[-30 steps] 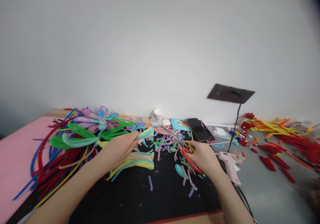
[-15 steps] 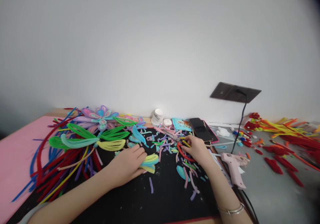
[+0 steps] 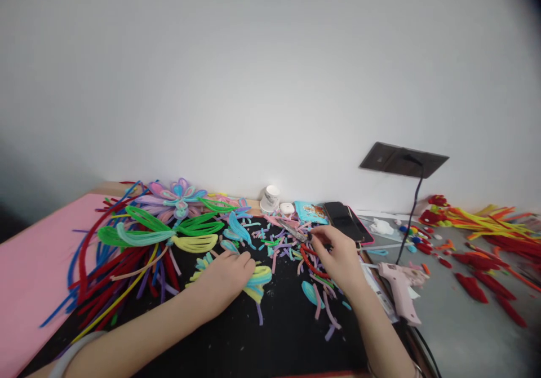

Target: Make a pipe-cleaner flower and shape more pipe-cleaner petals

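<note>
My left hand point(image 3: 230, 279) is closed over a bundle of yellow and light-blue pipe cleaners point(image 3: 260, 276), resting on the black mat point(image 3: 236, 344). Bundle ends stick out on both sides of the hand. My right hand point(image 3: 338, 254) has its bent fingers at the scissors point(image 3: 310, 262), which have red handles and silver blades pointing away to the left. Its fingertips seem to grip the upper handle, partly hidden by the hand. Cut pipe cleaner pieces point(image 3: 274, 245) lie scattered around the blades. A light-blue looped piece point(image 3: 239, 230) lies beyond my left hand.
Green and yellow looped pipe cleaners point(image 3: 198, 227) and a pastel flower point(image 3: 180, 195) lie at left over long loose stems. Along the wall stand a paper cup point(image 3: 270, 198), a blue packet point(image 3: 310, 212) and a phone point(image 3: 342, 217). A pink glue gun point(image 3: 403, 290) with its cord lies right.
My right hand's fingers have come in closer on the scissors. More of the yellow and blue bundle shows left of my left hand. The whole view has shifted slightly.
</note>
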`<state>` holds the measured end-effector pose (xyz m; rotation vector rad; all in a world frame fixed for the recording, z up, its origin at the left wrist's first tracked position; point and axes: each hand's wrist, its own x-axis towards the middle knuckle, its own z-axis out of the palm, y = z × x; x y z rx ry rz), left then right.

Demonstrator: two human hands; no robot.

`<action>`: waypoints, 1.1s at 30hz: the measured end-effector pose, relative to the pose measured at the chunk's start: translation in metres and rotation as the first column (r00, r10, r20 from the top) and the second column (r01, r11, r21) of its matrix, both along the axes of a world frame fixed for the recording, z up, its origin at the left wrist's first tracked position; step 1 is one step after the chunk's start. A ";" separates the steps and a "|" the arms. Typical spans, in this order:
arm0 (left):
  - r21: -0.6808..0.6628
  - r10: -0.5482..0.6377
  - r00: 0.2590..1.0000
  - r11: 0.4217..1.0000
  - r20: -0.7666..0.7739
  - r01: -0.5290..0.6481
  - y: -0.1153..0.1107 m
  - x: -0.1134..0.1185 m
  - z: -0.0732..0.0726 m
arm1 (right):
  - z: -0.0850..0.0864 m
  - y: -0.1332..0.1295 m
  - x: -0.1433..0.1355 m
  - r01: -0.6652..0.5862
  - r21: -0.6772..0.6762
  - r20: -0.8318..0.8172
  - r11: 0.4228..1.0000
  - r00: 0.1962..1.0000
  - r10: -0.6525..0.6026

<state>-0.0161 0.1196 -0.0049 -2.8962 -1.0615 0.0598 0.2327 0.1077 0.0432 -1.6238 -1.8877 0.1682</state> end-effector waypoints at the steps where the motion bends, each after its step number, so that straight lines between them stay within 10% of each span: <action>1: 0.003 0.022 1.000 1.000 -0.007 -0.022 0.000 0.001 0.001 | 0.005 -0.007 -0.011 -0.090 -0.003 -0.003 0.996 0.996 0.090; 5: 0.023 0.060 0.998 0.998 0.034 -0.061 -0.003 0.011 0.004 | 0.014 -0.028 -0.063 -0.363 -0.151 0.181 0.919 0.904 0.387; 10: -0.043 0.144 0.981 0.989 0.129 -0.140 -0.008 0.016 0.013 | 0.000 -0.019 -0.100 -0.226 -0.401 0.375 0.888 0.844 0.384; 18: -0.011 0.226 0.973 0.974 0.038 -0.226 -0.007 -0.009 0.035 | -0.004 -0.008 -0.093 -0.216 -0.449 0.412 0.867 0.811 0.415; 33: -0.153 0.251 0.967 0.958 0.031 -0.244 -0.025 -0.021 0.031 | 0.003 -0.012 -0.126 -0.314 -0.395 0.496 0.864 0.718 0.488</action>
